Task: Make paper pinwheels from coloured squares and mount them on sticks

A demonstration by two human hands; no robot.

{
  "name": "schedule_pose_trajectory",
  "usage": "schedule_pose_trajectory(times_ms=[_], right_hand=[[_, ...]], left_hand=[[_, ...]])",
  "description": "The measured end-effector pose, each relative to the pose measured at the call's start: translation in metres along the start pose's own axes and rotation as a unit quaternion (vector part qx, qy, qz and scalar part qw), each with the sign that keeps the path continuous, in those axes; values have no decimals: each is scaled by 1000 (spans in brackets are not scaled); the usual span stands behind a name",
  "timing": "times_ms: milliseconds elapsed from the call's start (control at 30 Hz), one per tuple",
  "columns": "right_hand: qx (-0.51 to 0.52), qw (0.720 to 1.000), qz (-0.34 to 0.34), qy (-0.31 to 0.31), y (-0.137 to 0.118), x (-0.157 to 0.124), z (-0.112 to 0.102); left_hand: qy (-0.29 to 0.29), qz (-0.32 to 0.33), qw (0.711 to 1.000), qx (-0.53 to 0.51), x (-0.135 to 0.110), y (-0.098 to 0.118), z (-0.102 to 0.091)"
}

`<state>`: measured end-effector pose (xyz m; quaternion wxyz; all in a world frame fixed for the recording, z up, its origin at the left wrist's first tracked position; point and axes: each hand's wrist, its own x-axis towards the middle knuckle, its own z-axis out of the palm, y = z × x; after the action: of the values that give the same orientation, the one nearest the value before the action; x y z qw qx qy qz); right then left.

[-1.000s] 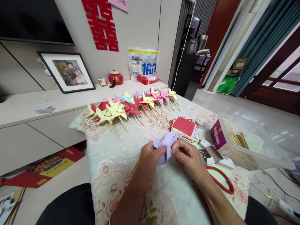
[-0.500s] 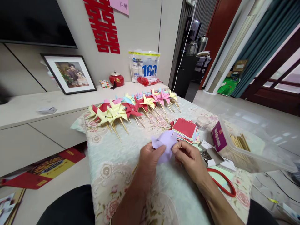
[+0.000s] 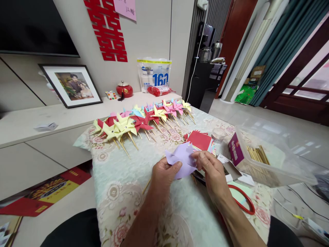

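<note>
A light purple paper sheet [image 3: 182,159], cut in from its corners with flaps lifting, is over the table's middle. My left hand [image 3: 164,173] grips its left side, thumb on top and fingers underneath. At the right edge of the sheet, my right hand [image 3: 209,168] is closed with bent fingers against the paper; the exact fingertip contact is partly hidden. Beneath the right hand lie scissors with a red handle [image 3: 250,206], their dark blades partly covered. Behind the sheet is a stack of coloured paper squares [image 3: 200,140], red on top.
Several finished paper pinwheels [image 3: 125,125] on sticks lie along the table's far side. To the right stand a clear plastic bin [image 3: 280,171] with wooden sticks [image 3: 258,154], a small open white box [image 3: 238,173] and a round clear container [image 3: 218,134]. A flowered cloth [image 3: 123,192] covers the table.
My right fingers have shifted and turned on the sheet's right edge, and its right-hand flap lies more spread. My left hand keeps its hold. The whole view has moved slightly.
</note>
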<state>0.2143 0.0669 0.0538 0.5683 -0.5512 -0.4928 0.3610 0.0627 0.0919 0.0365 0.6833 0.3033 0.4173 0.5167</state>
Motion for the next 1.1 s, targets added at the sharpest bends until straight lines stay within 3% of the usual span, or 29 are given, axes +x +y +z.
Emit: schedule_pose_trajectory(times_ms=[133,333,533,867,1100], right_hand=[[107,991,68,52,0,2,-1],[154,978,135,-44,-7,1,8],[108,985,121,-51,-4,3,4],[79,980,116,-142,-8,3,3],[-41,976,72,-203,-1,4,-5]], left_hand=[[-7,-2,999,-49,-2,3,3],[-44,-21,998,-43,-7,2,7],[-114,-47,992,-34,-9,6,7],[-99,-4,995,24,-3,25,-10],[-145,-45,984,90,-1,27,-25]])
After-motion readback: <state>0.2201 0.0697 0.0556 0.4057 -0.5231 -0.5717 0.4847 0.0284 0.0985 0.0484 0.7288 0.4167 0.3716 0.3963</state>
